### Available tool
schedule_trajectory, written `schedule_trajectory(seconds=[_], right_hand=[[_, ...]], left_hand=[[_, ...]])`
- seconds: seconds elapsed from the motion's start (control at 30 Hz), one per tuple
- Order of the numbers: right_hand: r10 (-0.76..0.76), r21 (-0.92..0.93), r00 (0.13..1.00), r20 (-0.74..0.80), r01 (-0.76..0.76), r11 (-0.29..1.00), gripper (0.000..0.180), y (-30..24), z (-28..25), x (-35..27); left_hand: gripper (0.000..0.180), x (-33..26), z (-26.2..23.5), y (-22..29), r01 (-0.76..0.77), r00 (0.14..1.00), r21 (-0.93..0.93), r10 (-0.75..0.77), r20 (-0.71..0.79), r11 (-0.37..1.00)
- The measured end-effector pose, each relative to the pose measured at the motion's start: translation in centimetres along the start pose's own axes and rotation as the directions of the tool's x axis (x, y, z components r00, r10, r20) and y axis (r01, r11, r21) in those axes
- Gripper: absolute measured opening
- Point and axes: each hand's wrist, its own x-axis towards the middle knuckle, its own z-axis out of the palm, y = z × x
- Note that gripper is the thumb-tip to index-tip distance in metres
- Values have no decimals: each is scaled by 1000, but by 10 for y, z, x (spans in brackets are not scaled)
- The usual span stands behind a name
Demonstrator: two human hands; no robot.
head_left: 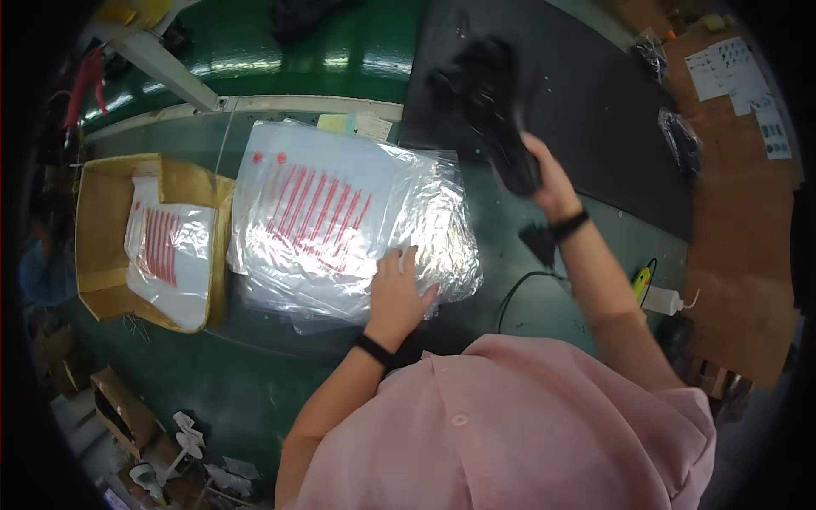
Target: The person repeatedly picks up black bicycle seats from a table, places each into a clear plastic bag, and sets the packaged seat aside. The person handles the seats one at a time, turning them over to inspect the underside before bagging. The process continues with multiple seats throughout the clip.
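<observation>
- Left hand (398,293): fingers together and laid flat, palm down, pressing on the near right part of a stack of clear plastic bags (340,225). Not pinching anything as far as I can see, just resting on top. Black band on that wrist.
- Right hand (544,183): lifted above the desk, fingers wrapped around a black object (493,102). It's blurred, so I honestly can't tell what it is beyond dark and kind of lumpy, sticking up and away from the fist. Black band on this wrist too.
- The bag stack sits about mid-desk, on the green desk (255,382) surface. The top bag has red striped printing and two red dots near its far left corner. The bags are crinkly and shiny, with edges fanning out toward the near side.
- Just left of the stack, touching or nearly so, there's an open cardboard box (102,229) with more of the same red-printed bags inside.
- Right of the stack, running to the far edge, is a black mat (595,102). The held object hangs over its near left part. A couple of small dark bagged items lie toward its right side.
- Near the right edge of the desk: a black cable (518,293) curling on the green surface, plus a small white bottle (663,299) beside a yellow-green tool.
- A brown board (739,255) sits far right with paper sheets on it.
</observation>
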Motion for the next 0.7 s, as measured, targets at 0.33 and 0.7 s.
schedule_trajectory(seconds=[0.33,0.7], right_hand=[[20,404,973,-229,76,912,45,170,-71,-190],[-57,135,989,-133,75,988,39,135,-26,-191]], left_hand=[[17,7,32,-36,38,996,94,-46,82,995],[21,14,-1,-50,273,956,-272,-228,184,923]])
